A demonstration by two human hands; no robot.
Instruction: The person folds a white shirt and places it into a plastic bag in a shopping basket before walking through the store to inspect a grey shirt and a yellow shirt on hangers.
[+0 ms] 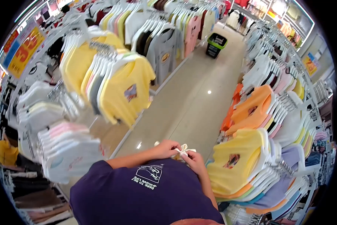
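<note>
In front of my waist, both hands are close together on a cream cloth tie [183,150] with looped ends, which looks like a bow or knot. My left hand [166,149] pinches the tie from the left, fingers closed. On the other side my right hand [194,160] grips it between thumb and fingers. My purple T-shirt [116,187] with white print spreads below the hands. What the tie is attached to is mostly hidden behind the shirt and hands.
Racks of hanging shirts line both sides of the aisle [191,97]. A yellow shirt [125,90] hangs at left, another yellow shirt [238,159] close at right, with an orange shirt [251,108] beyond. A black and green shopping basket [215,45] stands on the floor ahead.
</note>
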